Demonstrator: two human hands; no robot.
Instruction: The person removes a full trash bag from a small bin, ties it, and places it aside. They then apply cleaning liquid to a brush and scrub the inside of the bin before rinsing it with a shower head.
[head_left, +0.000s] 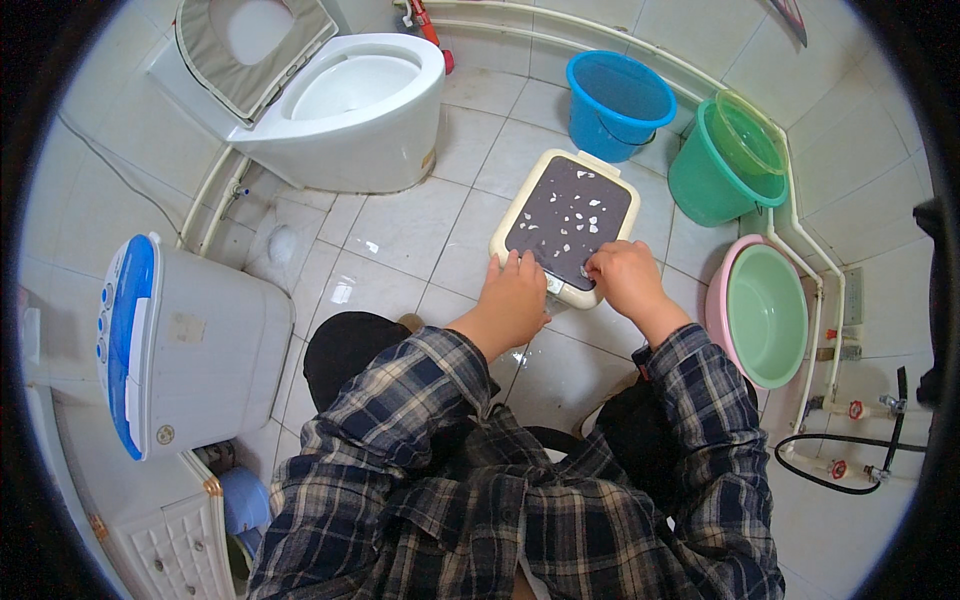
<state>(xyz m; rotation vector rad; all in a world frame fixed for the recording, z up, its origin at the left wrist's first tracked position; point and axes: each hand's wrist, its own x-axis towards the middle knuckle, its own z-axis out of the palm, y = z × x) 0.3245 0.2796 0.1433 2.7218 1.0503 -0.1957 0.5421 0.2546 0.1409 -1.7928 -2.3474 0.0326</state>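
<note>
A rectangular lid-like panel (574, 214) with a cream rim and dark top is in front of me, close above the tiled floor. White flakes or patches (578, 217) are scattered over its dark surface; I cannot tell whether they are loose. My left hand (510, 300) grips the near left edge, fingers on top and thumb lower down. A small silvery piece, perhaps a latch (553, 284), is beside those fingertips. At the near right corner, my right hand (628, 276) has its fingertips pinched together by a pale bit. Whether they hold it is hidden.
A toilet (352, 112) with raised seat stands at the far left, a small washing machine (202, 345) at the left. A blue bucket (622, 112), a green bucket (697, 184) and stacked basins (765, 315) line the right side. Pipes (802, 210) follow the wall.
</note>
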